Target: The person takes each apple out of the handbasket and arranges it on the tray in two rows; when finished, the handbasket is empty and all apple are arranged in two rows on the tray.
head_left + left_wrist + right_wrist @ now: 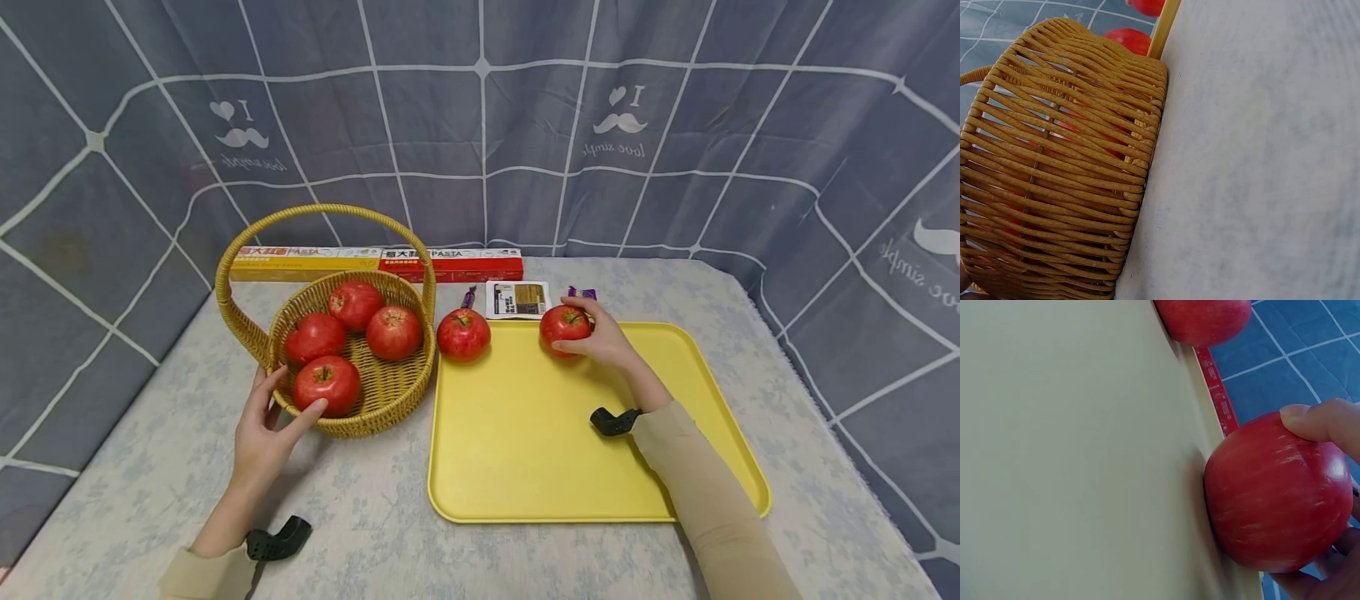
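Note:
My right hand grips a red apple at the far edge of the yellow tray; in the right wrist view the thumb lies over the apple and fingers curl beneath it. Another red apple sits at the tray's far left corner. My left hand grips the near left rim of the wicker basket, thumb over the rim beside an apple, other fingers outside. Several red apples lie in the basket, whose arched handle stands up. The left wrist view shows mostly the basket's woven side.
Behind the basket lie a yellow pasta box and a red pasta box. A white packet and purple-wrapped pieces rest beyond the tray. A grey checked curtain closes off the back and sides of the table.

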The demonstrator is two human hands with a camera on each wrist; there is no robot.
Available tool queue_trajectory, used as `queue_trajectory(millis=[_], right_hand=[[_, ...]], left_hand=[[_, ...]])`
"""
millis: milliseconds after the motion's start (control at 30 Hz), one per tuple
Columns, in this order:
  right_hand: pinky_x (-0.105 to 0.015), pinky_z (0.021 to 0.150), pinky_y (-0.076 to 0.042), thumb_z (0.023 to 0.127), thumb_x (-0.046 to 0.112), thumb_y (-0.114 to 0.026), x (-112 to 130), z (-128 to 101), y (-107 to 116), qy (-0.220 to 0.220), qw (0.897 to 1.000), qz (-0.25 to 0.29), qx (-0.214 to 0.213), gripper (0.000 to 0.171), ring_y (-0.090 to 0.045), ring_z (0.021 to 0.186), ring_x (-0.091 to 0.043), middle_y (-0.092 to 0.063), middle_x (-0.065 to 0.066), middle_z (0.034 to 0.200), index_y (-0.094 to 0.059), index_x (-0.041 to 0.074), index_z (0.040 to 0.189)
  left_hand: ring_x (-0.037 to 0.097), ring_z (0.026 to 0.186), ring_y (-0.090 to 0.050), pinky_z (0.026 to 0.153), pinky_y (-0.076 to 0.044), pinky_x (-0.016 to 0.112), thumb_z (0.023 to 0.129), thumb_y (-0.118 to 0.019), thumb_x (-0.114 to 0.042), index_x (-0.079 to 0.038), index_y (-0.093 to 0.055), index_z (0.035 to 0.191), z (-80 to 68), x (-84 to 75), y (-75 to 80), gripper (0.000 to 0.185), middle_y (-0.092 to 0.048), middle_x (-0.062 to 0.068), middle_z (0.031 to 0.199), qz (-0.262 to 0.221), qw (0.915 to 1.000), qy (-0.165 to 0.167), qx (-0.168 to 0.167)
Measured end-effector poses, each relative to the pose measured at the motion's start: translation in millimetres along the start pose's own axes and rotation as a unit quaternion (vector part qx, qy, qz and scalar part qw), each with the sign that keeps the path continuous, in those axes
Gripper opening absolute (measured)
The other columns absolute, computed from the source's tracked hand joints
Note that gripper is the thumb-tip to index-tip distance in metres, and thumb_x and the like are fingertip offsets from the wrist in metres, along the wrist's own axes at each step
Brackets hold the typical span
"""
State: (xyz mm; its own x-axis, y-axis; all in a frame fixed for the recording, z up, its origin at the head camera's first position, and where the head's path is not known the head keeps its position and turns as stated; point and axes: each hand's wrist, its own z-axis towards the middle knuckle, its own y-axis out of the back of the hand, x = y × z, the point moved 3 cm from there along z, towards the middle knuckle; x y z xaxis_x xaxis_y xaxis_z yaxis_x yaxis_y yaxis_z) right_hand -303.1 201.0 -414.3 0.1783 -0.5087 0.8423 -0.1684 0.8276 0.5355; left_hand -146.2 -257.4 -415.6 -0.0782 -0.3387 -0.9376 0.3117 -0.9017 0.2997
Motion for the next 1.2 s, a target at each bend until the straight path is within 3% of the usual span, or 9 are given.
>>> queue_trajectory(millis=[233,333,500,667,833,967,1200], right_hand=[[-0.052,0.098,-0.04,0.073,0.022,-0.082,7.4,-0.4,1.5,0.017,1.0,-0.024,-0.005,0.084,-0.039,0.123,-0.038,-0.037,-0.017,0.141,-0.036,0.009,0.143],[-0.053,0.099,-0.039,0.074,0.023,-0.081,25.0,-4.2,1.4,0.059,0.997,-0.029,-0.04,0.082,-0.039,0.122,-0.036,-0.039,-0.015,0.14,-0.038,0.009,0.142],[-0.049,0.098,-0.041,0.081,0.015,-0.075,71.9,-8.4,-11.0,0.145,0.987,0.005,-0.073,0.061,-0.043,0.12,-0.032,-0.044,-0.012,0.135,-0.047,0.007,0.134],[-0.043,0.097,-0.043,0.086,0.016,-0.07,119.2,-3.8,-42.7,0.207,0.977,0.047,-0.017,0.048,-0.05,0.117,-0.025,-0.052,-0.01,0.128,-0.051,0.008,0.13],[-0.036,0.094,-0.046,0.086,0.012,-0.069,158.3,5.4,-85.3,0.262,0.961,0.068,0.054,0.045,-0.053,0.112,-0.024,-0.056,-0.011,0.123,-0.052,0.002,0.126],[-0.039,0.096,-0.044,0.086,0.015,-0.069,175.3,14.5,-119.0,0.265,0.957,0.06,0.103,0.047,-0.052,0.115,-0.024,-0.054,-0.011,0.126,-0.052,0.001,0.127],[-0.035,0.1,-0.04,0.086,0.027,-0.069,178.7,29.4,-166.4,0.229,0.962,-0.003,0.147,0.053,-0.045,0.123,-0.021,-0.047,-0.003,0.135,-0.049,0.011,0.132]], left_hand=[[0.02,0.141,-0.016,0.097,-0.03,0.007,0.082,-0.072,-0.005,-0.003,-0.033,0.144,-0.1,-1.6,1.9,0.074,-0.008,0.0,0.156,0.001,0.9999,-0.01,0.0],[0.02,0.141,-0.017,0.097,-0.03,0.007,0.082,-0.072,-0.006,-0.003,-0.034,0.144,-0.9,-3.2,2.5,0.073,-0.009,0.0,0.156,0.001,0.9999,-0.017,0.0],[0.02,0.141,-0.017,0.097,-0.03,0.007,0.082,-0.071,-0.006,-0.002,-0.033,0.144,-1.5,-3.7,3.2,0.072,-0.009,0.0,0.157,-0.002,0.9997,-0.023,-0.002],[0.02,0.141,-0.017,0.097,-0.03,0.007,0.082,-0.071,-0.005,-0.003,-0.033,0.144,-1.7,-2.7,3.8,0.073,-0.009,0.0,0.156,-0.003,0.9998,-0.019,-0.003],[0.02,0.141,-0.017,0.096,-0.03,0.006,0.081,-0.072,-0.006,-0.004,-0.034,0.144,-2.0,-0.6,4.2,0.074,-0.008,0.0,0.156,0.007,1.0,-0.003,-0.005],[0.019,0.141,-0.017,0.095,-0.03,0.006,0.081,-0.073,-0.006,-0.004,-0.034,0.144,-0.9,0.6,3.0,0.075,-0.009,-0.001,0.156,0.011,0.9999,0.0,-0.004],[0.02,0.141,-0.017,0.096,-0.03,0.006,0.081,-0.073,-0.007,-0.004,-0.033,0.145,-1.3,-2.5,0.1,0.075,-0.009,-0.001,0.156,0.01,0.9999,-0.006,-0.003]])
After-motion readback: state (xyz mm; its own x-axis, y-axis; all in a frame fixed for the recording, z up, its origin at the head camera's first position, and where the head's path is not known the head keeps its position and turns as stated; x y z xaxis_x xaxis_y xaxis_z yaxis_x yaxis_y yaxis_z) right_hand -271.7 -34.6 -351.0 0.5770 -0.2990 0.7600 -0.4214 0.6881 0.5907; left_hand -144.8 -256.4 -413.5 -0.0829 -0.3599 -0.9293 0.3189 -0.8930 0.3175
